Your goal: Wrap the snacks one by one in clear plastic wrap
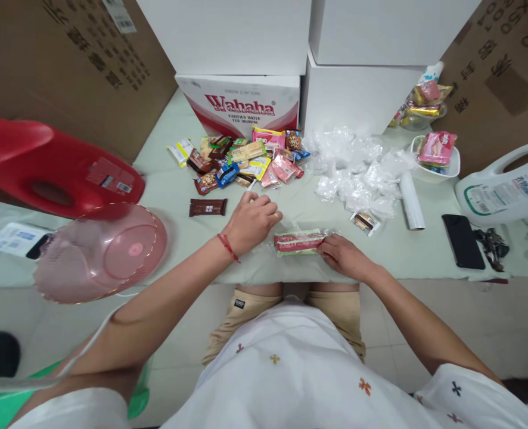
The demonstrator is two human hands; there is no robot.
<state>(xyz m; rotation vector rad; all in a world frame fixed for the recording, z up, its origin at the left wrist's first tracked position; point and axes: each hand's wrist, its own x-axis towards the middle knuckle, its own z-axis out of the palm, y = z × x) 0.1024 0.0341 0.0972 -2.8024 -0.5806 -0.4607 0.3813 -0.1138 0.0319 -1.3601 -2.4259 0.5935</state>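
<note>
In front of me on the table lies a clear plastic bag with red and green snack packs [300,242] inside. My right hand [342,255] is closed at its right end, fingertips on the plastic. Just up and left of the bag is my left hand [255,221], its fingers curled in; whatever it may hold is hidden. A brown wrapped snack bar [207,207] lies to the left of that hand. Farther back is a pile of assorted wrapped snacks [244,156]. Beside it spreads a heap of crumpled clear plastic bags [357,167], with a small snack packet [365,223] in front.
A pink clear bowl [157,253] and a red jug [62,167] stand at left. A white roll [412,202], a white bowl [454,164], a phone [463,241], keys [493,249] and a white detergent jug [505,185] are at right. Boxes [241,107] wall the back.
</note>
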